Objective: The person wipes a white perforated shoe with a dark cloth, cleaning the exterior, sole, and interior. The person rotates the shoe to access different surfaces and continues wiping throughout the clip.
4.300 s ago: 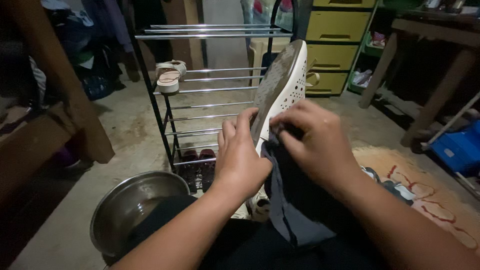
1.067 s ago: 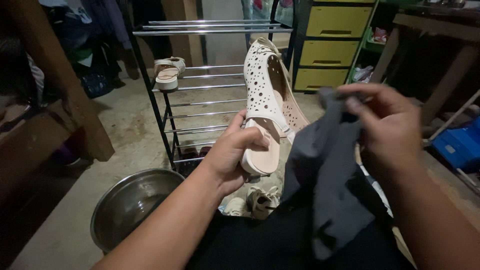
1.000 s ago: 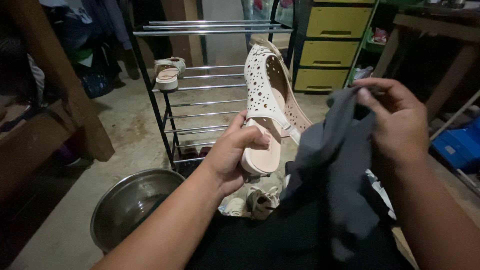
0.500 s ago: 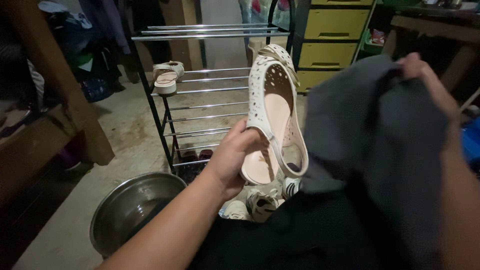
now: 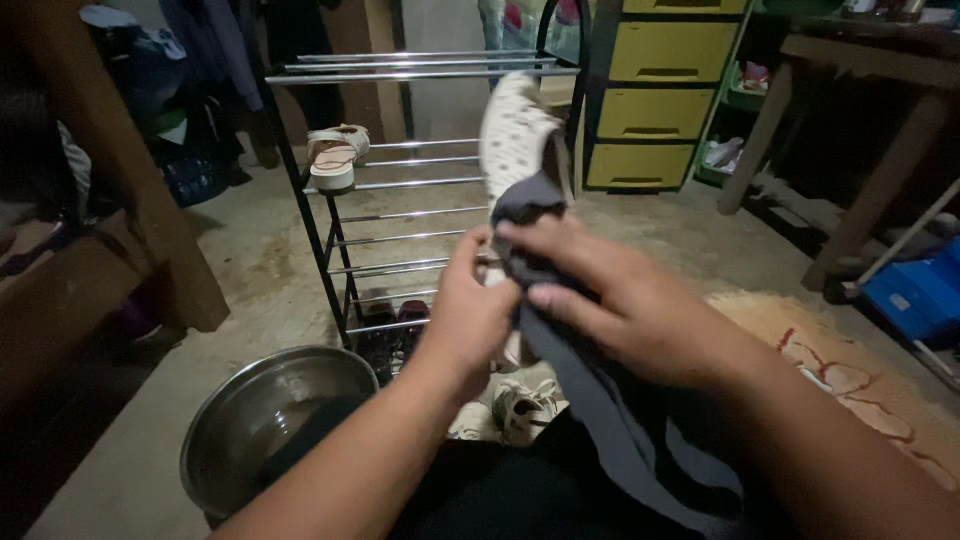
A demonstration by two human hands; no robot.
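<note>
Wiping looks underway: the left hand point(image 5: 478, 320) grips the white perforated slip-on shoe point(image 5: 515, 135) upright. The right hand point(image 5: 625, 305), fingers clenched, presses a dark grey cloth point(image 5: 600, 400) against it. Next, I judge, fresh cloth must reach the far toe.

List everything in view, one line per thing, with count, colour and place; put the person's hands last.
shoe: one, cream, perforated, held upright at centre
cloth: one, dark grey, over the shoe's lower part, trailing to the lap
shoe rack: one, black frame, metal rails, behind the hands
sandals: a pair, beige, on a rack shelf
basin: one, steel, on the floor at lower left
drawer unit: one, yellow, at the back
left hand: grips the shoe
right hand: presses the cloth on the shoe
</note>
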